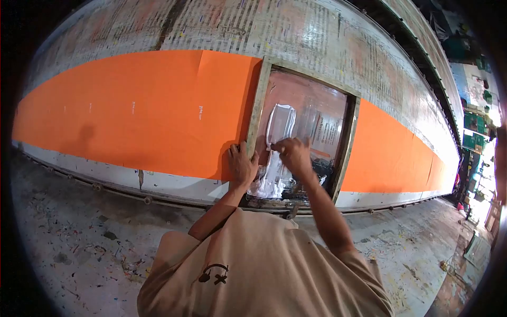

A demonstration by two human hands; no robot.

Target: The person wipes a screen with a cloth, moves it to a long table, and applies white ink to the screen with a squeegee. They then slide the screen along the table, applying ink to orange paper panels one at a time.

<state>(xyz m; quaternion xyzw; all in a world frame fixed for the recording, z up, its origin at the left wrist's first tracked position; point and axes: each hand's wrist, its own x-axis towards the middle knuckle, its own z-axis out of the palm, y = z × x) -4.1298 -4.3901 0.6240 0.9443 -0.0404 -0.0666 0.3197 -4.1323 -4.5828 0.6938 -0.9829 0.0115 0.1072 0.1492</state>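
On the left of the frame lay the orange cloth [132, 111]. At centre, my left hand [241, 165] was spread flat on the screen frame [255, 105]. The right hand [293, 154] gripped what looked like a squeegee [274, 146], judged mid-stroke through white ink [278, 124]. The next pull called for even pressure.

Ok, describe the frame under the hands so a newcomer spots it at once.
Follow the long orange band along the worktable. Midway, a rectangular wooden-framed printing screen lies across it, the left hand on its left rail, the right hand inside over smeared white ink. It is the only framed thing breaking the orange.
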